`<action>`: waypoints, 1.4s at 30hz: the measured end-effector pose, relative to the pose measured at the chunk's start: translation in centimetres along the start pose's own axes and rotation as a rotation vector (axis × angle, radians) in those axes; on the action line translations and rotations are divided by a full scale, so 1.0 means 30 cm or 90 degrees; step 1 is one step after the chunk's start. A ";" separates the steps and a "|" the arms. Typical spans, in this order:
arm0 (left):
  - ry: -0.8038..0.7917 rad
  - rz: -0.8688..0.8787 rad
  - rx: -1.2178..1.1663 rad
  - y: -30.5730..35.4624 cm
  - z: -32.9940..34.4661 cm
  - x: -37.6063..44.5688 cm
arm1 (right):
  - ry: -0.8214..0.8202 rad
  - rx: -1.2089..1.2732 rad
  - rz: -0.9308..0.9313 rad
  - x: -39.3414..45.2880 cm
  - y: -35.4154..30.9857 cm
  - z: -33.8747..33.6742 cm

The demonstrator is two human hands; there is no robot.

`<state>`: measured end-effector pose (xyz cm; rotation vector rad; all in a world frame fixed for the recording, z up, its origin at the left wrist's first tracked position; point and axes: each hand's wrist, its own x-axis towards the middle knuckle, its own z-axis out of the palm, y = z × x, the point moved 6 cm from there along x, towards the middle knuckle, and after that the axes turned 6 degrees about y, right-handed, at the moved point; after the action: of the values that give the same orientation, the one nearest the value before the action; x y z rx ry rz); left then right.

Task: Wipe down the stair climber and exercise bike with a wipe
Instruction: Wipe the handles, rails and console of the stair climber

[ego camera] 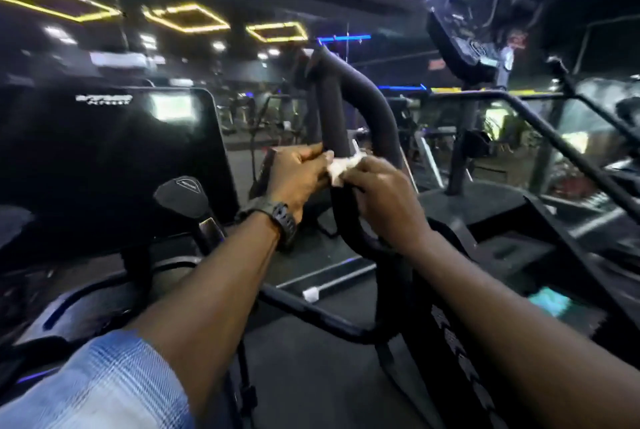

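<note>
Dim gym, yellow ceiling lights (187,18), machines all round. Both hands at padded black handlebar loop (349,99). White wipe (341,168) pinched between left hand (299,175) and right hand (381,193), pressed against bar. Watch (280,219) on left wrist.

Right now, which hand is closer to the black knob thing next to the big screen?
Left. The left hand pinches the wipe at the handlebar, up and right of the knob. The right hand is farther right, past the bar.
</note>
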<state>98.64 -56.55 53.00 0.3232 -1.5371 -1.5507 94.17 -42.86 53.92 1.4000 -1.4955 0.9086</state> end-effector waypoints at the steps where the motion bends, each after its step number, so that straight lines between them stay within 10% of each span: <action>1: -0.005 -0.008 0.012 0.010 -0.003 -0.003 | -0.008 -0.003 0.015 -0.059 -0.021 0.007; 14: -0.066 -0.090 0.143 0.032 0.003 0.115 | -0.032 -0.016 0.214 -0.020 -0.051 0.007; 42: -0.087 -0.106 0.151 0.101 -0.021 0.162 | 0.014 -0.030 0.174 0.234 0.003 0.059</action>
<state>97.59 -59.96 57.53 0.4988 -1.8462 -1.5450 93.96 -47.02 59.85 1.1657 -1.7071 1.0449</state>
